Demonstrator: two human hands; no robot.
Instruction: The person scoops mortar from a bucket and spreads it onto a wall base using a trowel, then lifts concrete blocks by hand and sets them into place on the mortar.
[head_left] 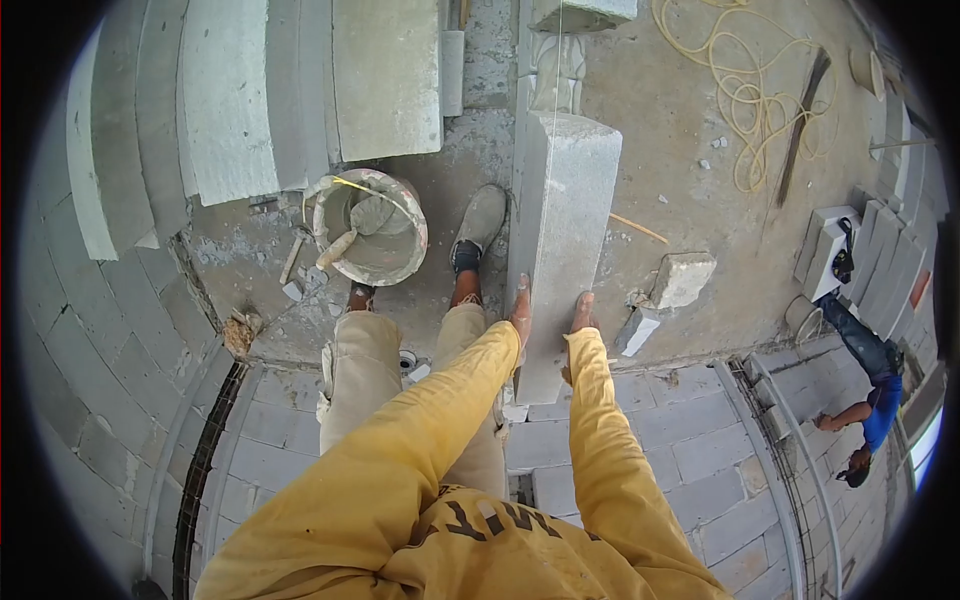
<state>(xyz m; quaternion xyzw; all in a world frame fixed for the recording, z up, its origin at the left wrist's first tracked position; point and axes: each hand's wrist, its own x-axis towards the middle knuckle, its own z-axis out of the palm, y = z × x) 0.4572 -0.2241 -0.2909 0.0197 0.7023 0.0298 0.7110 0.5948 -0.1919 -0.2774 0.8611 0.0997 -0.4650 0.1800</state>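
Note:
A long, pale grey concrete block [572,220] stands on the wall line in front of me, its near end by my hands. My left hand [521,310] presses against its left side, and my right hand [583,313] lies along its right side, so the block is gripped between the two. The fingers are partly hidden along the sides. A thin taut string [556,90] runs over the block's top. Beyond its far end, mortar [558,75] is spread in ridges, with another block [585,12] behind it.
Left of my feet stands a mortar bucket [419,236] with a trowel [372,214] in it; a hammer [294,257] lies beside it. Large blocks [385,80] are stacked behind. To the right are block offcuts [683,279], a coiled hose [745,95] and a person in blue [880,412].

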